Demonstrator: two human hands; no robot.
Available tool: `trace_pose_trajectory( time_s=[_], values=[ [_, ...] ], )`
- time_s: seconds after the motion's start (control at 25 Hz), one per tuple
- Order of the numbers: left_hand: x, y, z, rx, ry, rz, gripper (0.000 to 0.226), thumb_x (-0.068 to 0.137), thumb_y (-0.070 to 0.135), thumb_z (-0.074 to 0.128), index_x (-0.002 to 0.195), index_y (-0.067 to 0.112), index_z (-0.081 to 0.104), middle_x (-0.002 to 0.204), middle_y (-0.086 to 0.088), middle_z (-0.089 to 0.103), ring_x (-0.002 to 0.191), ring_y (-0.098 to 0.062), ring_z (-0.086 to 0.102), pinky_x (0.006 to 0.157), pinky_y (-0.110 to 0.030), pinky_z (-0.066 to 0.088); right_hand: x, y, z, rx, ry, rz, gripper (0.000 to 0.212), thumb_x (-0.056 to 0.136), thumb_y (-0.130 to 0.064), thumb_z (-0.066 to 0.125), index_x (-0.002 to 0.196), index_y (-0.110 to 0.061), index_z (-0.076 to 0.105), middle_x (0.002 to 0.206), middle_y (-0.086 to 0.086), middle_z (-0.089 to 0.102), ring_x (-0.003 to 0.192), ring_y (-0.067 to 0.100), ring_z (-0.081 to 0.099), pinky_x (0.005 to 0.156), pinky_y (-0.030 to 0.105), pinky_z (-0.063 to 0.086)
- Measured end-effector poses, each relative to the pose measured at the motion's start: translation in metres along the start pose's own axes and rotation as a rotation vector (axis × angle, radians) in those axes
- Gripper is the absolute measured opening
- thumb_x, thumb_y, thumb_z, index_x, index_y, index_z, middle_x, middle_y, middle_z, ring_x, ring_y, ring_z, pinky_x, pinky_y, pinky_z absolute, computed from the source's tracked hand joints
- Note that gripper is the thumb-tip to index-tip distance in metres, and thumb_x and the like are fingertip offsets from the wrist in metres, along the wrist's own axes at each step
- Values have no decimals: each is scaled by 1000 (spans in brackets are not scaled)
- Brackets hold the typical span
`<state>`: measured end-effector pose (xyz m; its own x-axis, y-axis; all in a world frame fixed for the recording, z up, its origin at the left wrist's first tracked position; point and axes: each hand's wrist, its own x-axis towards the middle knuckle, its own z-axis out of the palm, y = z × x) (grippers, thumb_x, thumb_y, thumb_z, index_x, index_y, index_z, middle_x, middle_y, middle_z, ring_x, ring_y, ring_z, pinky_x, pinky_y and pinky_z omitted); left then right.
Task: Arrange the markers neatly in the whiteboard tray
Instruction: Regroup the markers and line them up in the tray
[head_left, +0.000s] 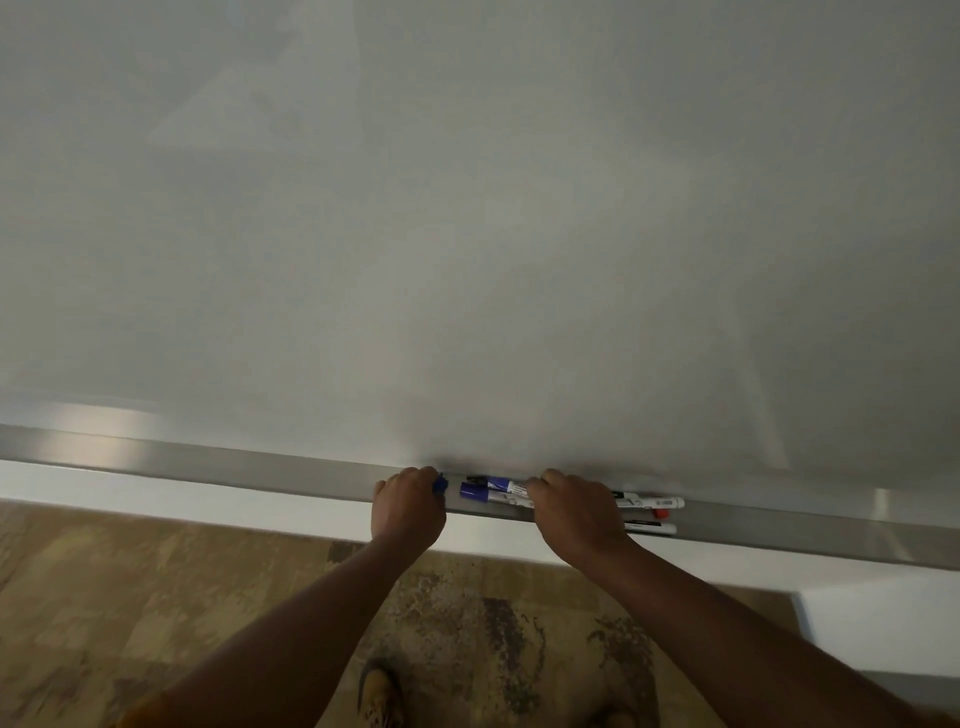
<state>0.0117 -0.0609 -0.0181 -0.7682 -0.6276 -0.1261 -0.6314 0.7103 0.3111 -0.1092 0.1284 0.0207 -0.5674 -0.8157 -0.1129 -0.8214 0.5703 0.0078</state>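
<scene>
A long grey metal tray (234, 470) runs along the bottom of the whiteboard (467, 234). My left hand (410, 506) curls around a blue-capped marker (440, 486), only its cap showing. Just to its right lie two markers side by side, one with a black cap (475, 478) and one with a blue cap (474, 493). My right hand (574, 512) rests over their white barrels with fingers curled on them. Past that hand, a white marker end (657, 503), a red-capped tip (661, 514) and another white barrel (652, 528) stick out.
Below the tray is a white wall strip (156, 493), then a worn wooden floor (156, 597). My tan shoe (379, 693) stands on the floor near the wall. The tray continues to the far right (831, 530).
</scene>
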Motion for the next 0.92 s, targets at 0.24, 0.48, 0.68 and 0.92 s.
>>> trace_pose_trajectory(
  time_s=[0.24,0.48,0.68,0.92],
  values=[
    [-14,3,-6,-294,-24,200,16,91,12,62,104,17,70,95,3,62,78,-9,55,70,-12,43,-10,5,-2,49,42,-18,6,76,-16,66,81,-19,68,74,-1,58,62,23,54,41,31,39],
    [-15,17,-26,-402,-29,306,26,86,3,67,109,16,72,99,6,60,82,-5,55,71,-2,40,-15,15,-15,17,82,-53,13,75,-18,69,87,-24,70,77,-3,60,69,22,55,53,32,40],
    [-11,32,-33,-412,-67,363,29,85,2,67,111,15,72,106,3,63,87,-6,59,79,-6,46,-19,20,-24,9,88,-48,16,71,-16,70,84,-26,68,76,-5,58,69,23,55,56,33,39],
    [-10,48,-38,-453,-151,360,29,87,3,66,112,15,72,108,0,69,92,-13,64,86,-24,53,-21,21,-23,64,93,-43,14,78,-20,65,91,-26,67,81,-4,58,73,24,55,60,36,42]
  ],
)
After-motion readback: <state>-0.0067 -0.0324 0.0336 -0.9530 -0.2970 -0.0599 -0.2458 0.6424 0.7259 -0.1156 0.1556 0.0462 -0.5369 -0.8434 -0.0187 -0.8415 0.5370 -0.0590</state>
